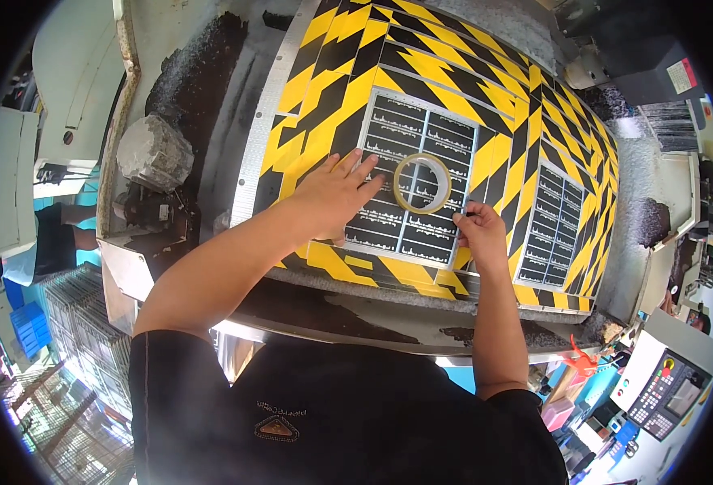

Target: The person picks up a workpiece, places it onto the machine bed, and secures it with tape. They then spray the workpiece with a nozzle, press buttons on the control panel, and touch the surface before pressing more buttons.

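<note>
My left hand [336, 194] lies flat with its fingers spread over the left edge of a black panel [389, 129] with rows of white markings and a pale frame. Resting on the panel's middle is a roll of tape [401, 184], yellowish outside with a pale core; neither hand grips it. At the panel's right edge, the thumb and fingers of my right hand [483, 233] are pinched together. A small dark bit shows at those fingertips, too small to name. Under the panel is a bed [308, 97] covered in yellow and black striped tape.
A second, narrower black panel [552, 222] lies to the right on the striped bed. Machine walls surround the bed, with a rough pale block [154, 153] at left. A control console [668, 388] stands lower right; stacked wire racks [89, 323] and blue bins [33, 327] are lower left.
</note>
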Demonstrator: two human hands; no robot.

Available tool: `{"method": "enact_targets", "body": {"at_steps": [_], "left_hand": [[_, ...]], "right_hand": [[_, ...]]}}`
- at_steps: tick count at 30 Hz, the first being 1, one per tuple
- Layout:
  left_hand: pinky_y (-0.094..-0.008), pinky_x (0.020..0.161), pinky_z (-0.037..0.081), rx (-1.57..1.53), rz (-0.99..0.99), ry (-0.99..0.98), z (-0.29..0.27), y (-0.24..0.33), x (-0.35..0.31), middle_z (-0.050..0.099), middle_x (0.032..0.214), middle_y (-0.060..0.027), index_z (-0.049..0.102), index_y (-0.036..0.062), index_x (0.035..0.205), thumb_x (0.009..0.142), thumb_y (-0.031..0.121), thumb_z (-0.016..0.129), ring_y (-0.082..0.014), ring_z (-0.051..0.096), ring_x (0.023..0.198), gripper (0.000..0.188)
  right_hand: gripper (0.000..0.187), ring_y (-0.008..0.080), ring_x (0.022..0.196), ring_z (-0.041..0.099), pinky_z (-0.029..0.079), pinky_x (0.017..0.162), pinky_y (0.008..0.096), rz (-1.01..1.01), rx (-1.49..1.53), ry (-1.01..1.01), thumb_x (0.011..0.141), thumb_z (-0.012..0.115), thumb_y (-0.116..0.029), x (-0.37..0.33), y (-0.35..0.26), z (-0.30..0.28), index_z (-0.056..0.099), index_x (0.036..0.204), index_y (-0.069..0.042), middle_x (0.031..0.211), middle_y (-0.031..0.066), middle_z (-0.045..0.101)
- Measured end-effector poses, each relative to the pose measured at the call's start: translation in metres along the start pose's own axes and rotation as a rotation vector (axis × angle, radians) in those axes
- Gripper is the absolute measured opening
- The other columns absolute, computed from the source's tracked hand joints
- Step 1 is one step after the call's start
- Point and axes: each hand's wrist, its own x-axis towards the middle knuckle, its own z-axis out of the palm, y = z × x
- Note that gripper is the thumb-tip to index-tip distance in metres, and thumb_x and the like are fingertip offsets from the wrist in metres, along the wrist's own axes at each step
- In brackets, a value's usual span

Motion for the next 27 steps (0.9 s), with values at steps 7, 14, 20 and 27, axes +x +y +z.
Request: {"method": "enact_targets", "body": {"at_steps": [7,14,20,27], "left_hand": [[-0.0482,0.125,0.020,-0.011,0.008,-0.004,0.0012,-0.0005,0.0016,0.019,0.167,-0.0165,0.030,0.0106,0.157,0.063,0.029,0.094,-0.0349,0.016,0.155,0.115],[-0.0478,0.126,0.019,-0.022,0.003,-0.008,0.0012,-0.0010,0.0019,0.019,0.167,-0.0156,0.030,0.0112,0.157,0.064,0.029,0.094,-0.0344,0.016,0.155,0.114],[-0.0472,0.125,0.021,-0.016,-0.004,-0.010,-0.0024,-0.0002,0.0022,0.020,0.167,-0.0157,0.031,0.0111,0.157,0.064,0.028,0.094,-0.0344,0.017,0.155,0.114],[-0.0447,0.125,0.021,-0.014,-0.005,-0.029,-0.0039,0.0019,0.0014,0.018,0.167,-0.0161,0.031,0.0102,0.156,0.061,0.029,0.095,-0.0347,0.015,0.155,0.116]], "right_hand": [[0.025,0.0059,0.059,0.057,0.046,0.052,0.0202,0.010,-0.010,0.005,0.088,0.074,-0.006,-0.0012,-0.0011,-0.0011,0.060,0.109,-0.002,0.076,-0.0008,0.063],[0.025,0.0058,0.060,0.057,0.047,0.052,0.0200,0.011,-0.010,0.005,0.089,0.074,-0.007,-0.0001,0.0004,-0.0008,0.060,0.109,-0.002,0.076,-0.0009,0.064],[0.026,0.0060,0.061,0.058,0.047,0.052,0.0196,0.020,-0.014,0.005,0.088,0.075,-0.008,0.0012,0.0001,-0.0014,0.061,0.109,-0.003,0.078,-0.0007,0.065],[0.029,0.0066,0.063,0.061,0.049,0.055,0.0185,0.037,0.041,-0.026,0.089,0.074,-0.009,-0.0051,-0.0042,-0.0051,0.061,0.113,0.000,0.083,0.0006,0.067]]}}
